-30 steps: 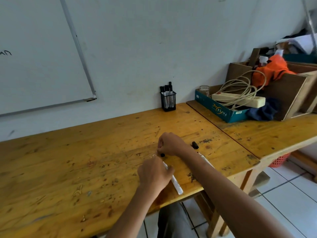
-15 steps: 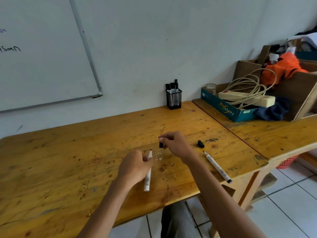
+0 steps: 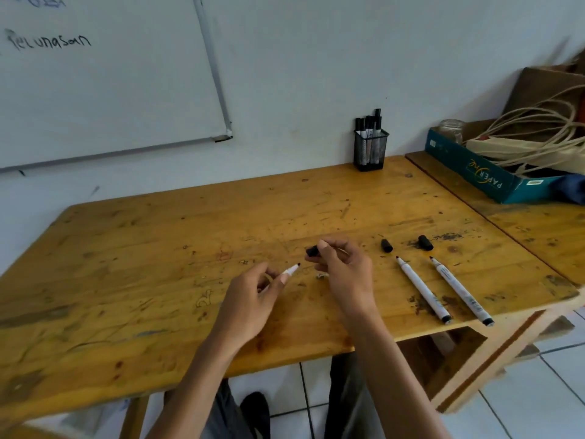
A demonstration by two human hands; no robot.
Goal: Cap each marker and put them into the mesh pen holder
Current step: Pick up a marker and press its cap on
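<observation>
My left hand (image 3: pixel 253 299) holds a white marker (image 3: pixel 292 270), its bare black tip pointing up and right. My right hand (image 3: pixel 345 274) pinches a black cap (image 3: pixel 312 250) just beyond that tip, a small gap between them. Two more uncapped white markers (image 3: pixel 422 288) (image 3: pixel 459 289) lie side by side on the wooden table (image 3: pixel 158 248) to the right. Their two black caps (image 3: pixel 386 245) (image 3: pixel 425 242) rest just behind them. The black mesh pen holder (image 3: pixel 370 150) stands at the back by the wall with several capped markers in it.
A teal paper box (image 3: pixel 468 172) with a coiled cord and power strip sits on the adjoining table at the right. A whiteboard (image 3: pixel 95 74) hangs on the wall at the left. A small scrap (image 3: pixel 320 275) lies between my hands. Tiled floor shows below the table's front edge.
My left hand turned the marker so its tip points toward the cap. My right hand lifted the cap closer to the tip. The camera view shifted left, showing both loose markers and caps.
</observation>
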